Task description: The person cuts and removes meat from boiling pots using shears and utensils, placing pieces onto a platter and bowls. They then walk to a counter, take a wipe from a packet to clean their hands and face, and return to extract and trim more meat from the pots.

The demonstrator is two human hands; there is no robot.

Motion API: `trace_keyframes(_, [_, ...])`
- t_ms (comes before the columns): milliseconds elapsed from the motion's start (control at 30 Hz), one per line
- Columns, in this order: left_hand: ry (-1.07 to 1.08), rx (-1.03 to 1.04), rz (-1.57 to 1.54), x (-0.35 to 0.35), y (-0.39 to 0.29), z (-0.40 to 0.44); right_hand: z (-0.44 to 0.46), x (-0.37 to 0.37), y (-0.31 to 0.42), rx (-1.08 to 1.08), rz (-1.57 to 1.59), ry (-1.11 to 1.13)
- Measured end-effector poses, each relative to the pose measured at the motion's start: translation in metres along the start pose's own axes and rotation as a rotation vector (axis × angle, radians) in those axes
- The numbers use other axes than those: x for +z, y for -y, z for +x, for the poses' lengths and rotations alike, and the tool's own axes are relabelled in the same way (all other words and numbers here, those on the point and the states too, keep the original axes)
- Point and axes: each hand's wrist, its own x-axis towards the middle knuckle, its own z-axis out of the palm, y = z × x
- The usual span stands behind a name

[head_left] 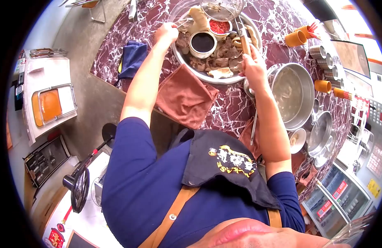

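A large round metal tray (241, 81) holds pieces of cooked meat (222, 61), a jar of dark sauce (202, 42) and a bowl of red chopped sauce (219, 27). At the tray's left edge, my left hand (167, 33) is closed, fingers pinched by a clear lid or bowl rim; what it holds is unclear. My right hand (253, 66) grips the wooden handle of a strainer (222, 10), whose mesh is above the far side of the tray. A brown cloth (186, 97) lies just below the tray.
Right of the tray stands a big metal pot (292, 97) of cloudy liquid, with smaller pans (320, 133) and a white bowl (297, 140) nearby. Orange cups (295, 39) and metal cups (317, 52) line the far right. A blue cloth (134, 60) lies at the left.
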Motion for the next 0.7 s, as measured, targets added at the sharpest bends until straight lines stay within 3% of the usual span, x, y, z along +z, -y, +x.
trace_keyframes(133, [-0.123, 0.038, -0.102, 0.014, 0.010, 0.004, -0.002, -0.023, -0.011, 0.224, 0.387, 0.054])
trace_keyframes(233, [-0.164, 0.049, -0.121, 0.012, 0.016, 0.007, -0.025, -0.045, -0.027, 0.215, 0.567, 0.119])
trace_keyframes(367, [-0.368, 0.347, -0.259, -0.001, 0.024, -0.011, -0.086, -0.094, -0.042, 0.173, 0.654, 0.087])
trace_keyframes(433, [-0.294, 0.207, -0.491, 0.002, 0.026, -0.025, -0.127, -0.130, -0.056, 0.104, 0.725, 0.061])
trace_keyframes(467, [-0.347, 0.233, -0.413, -0.002, 0.024, -0.037, -0.150, -0.148, -0.062, 0.097, 0.730, -0.005])
trace_keyframes(533, [-0.275, 0.180, -0.710, 0.008, 0.037, -0.053, -0.195, -0.180, -0.070, 0.056, 0.586, -0.181])
trace_keyframes(600, [-0.142, 0.029, -0.949, 0.009, 0.008, -0.107, -0.235, -0.218, -0.075, 0.178, 0.451, -0.341])
trace_keyframes(700, [0.017, -0.017, -1.055, 0.033, -0.014, -0.157, -0.264, -0.274, -0.110, 0.179, 0.083, -0.473])
